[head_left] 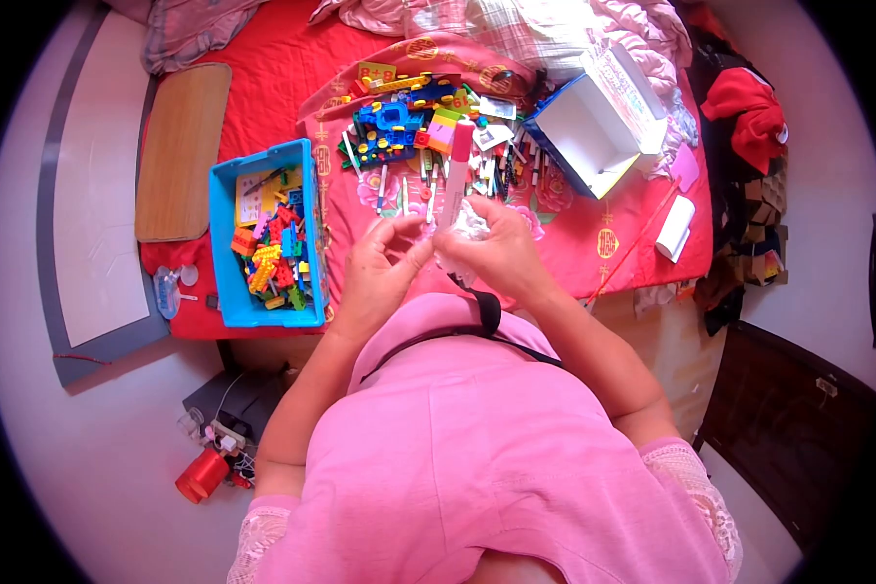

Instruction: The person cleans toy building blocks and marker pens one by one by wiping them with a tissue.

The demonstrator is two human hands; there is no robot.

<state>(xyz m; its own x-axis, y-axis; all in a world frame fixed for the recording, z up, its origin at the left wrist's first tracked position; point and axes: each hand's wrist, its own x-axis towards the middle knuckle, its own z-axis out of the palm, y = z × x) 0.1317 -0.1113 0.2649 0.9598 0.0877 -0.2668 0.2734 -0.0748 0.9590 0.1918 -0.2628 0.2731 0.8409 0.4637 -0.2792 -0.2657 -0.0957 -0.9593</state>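
- Right hand, centre of frame: thumb and fingers closed on a white crumpled wad and the lower part of a thick marker.
- Marker: just above frame centre, near upright in view; red cap end toward the top, pale barrel, lower end hidden at the fingers.
- Left hand, left of the marker: fingers curled, thumb and forefinger drawn near each other. Cannot tell whether they pinch anything or touch the marker.
- Upper centre, beyond the hands: loose pens lie on a red patterned cloth, with blue toy pieces just above them.
- Left of centre: blue tub containing mixed coloured blocks and a yellow card.
- Upper left: wooden board, beside the tub.
- Upper right: open box, tilted, white interior showing.
- Right: white object near a pink sheet; type of object unclear.
- Lower left: red cylinder, below bed level.
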